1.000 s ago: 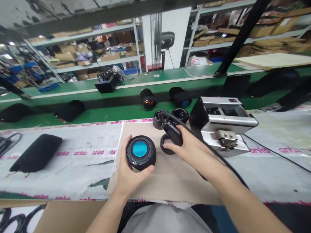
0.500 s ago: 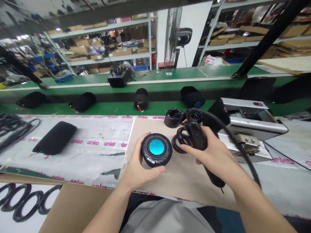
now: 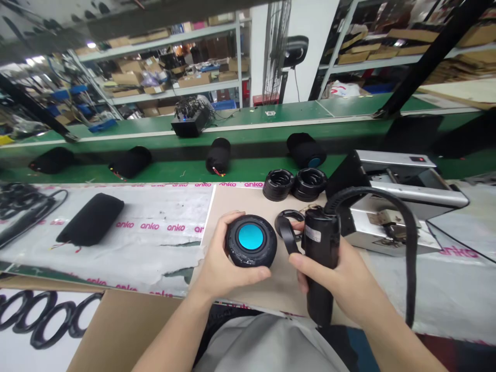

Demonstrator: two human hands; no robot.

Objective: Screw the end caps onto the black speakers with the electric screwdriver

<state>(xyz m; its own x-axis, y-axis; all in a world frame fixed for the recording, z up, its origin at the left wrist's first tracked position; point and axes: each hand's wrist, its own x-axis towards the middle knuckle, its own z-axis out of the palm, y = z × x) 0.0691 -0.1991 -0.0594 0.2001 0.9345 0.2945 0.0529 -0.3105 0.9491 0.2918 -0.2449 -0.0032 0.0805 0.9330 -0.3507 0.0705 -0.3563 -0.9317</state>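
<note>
My left hand (image 3: 217, 271) is wrapped round a black cylindrical speaker (image 3: 251, 236), its shiny blue round end facing up at me. My right hand (image 3: 344, 281) grips a black electric screwdriver (image 3: 321, 268) with a white label; a thick cable loops from its top. Thumb and fingers of that same hand also pinch a black plastic ring (image 3: 287, 233), tilted nearly edge-on beside the speaker. Behind it, a second black ring (image 3: 284, 216) lies on the cardboard sheet (image 3: 240, 199), partly covered. Two stacks of black rings (image 3: 278, 185) stand farther back.
To the right stands a silver and black machine (image 3: 411, 181). Black fabric-covered cylinders (image 3: 219, 155) line the green bench; another black piece (image 3: 91, 219) lies left on printed wrap. Large black rings (image 3: 54, 325) sit at lower left. A black box (image 3: 189, 124) with wires is behind.
My right hand has turned the screwdriver more upright and drawn it nearer, cable end up. The pinched ring has come down with it. My left hand still holds the speaker almost in place.
</note>
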